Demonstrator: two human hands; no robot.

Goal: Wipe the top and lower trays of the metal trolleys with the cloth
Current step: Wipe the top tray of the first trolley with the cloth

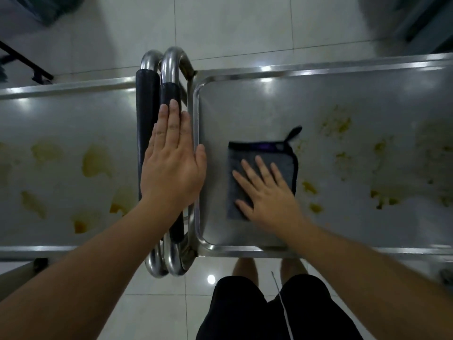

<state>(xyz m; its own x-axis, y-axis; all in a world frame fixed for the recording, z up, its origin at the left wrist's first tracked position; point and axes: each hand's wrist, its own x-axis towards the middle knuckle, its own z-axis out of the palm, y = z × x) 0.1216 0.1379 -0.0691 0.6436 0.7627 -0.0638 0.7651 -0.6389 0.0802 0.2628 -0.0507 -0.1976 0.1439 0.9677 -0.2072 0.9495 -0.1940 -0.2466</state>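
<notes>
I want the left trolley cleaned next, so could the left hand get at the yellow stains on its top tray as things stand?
Probably yes: the left hand rests flat on the handle, and the stains lie uncovered beside it.

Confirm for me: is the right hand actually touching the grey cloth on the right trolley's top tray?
Touching. The head view shows the right hand lying flat with spread fingers on the grey cloth, covering its near part, on the top tray.
</notes>
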